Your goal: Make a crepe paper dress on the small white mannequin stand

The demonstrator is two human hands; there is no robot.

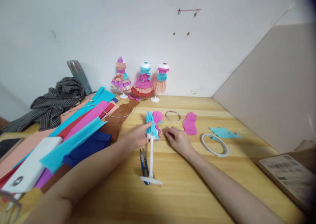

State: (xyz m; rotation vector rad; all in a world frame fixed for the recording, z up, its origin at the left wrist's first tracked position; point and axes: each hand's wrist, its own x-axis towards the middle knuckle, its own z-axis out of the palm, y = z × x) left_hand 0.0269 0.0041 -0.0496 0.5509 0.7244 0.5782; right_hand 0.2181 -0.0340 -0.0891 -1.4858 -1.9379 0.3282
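Note:
My left hand point(141, 136) is wrapped round a small white mannequin stand point(151, 158), tilted so that its round base points toward me. Pleated light-blue crepe paper point(150, 120) and a pink pleated fan point(157, 116) cover its upper part. My right hand point(178, 139) rests just to the right of it, fingers curled and pinched together. Whatever those fingertips may hold is too small to make out. Blue-handled thread snips point(144, 166) lie on the table beside the stand's stem, partly under the base.
Three mannequins in paper dresses point(142, 82) stand against the wall. Crepe paper sheets point(81, 122), a white power bank point(32, 164) and a striped cloth point(58, 100) cover the left. Rightward lie a tape roll point(214, 145), a thin ring point(173, 116), pink paper point(190, 123) and blue paper point(224, 132).

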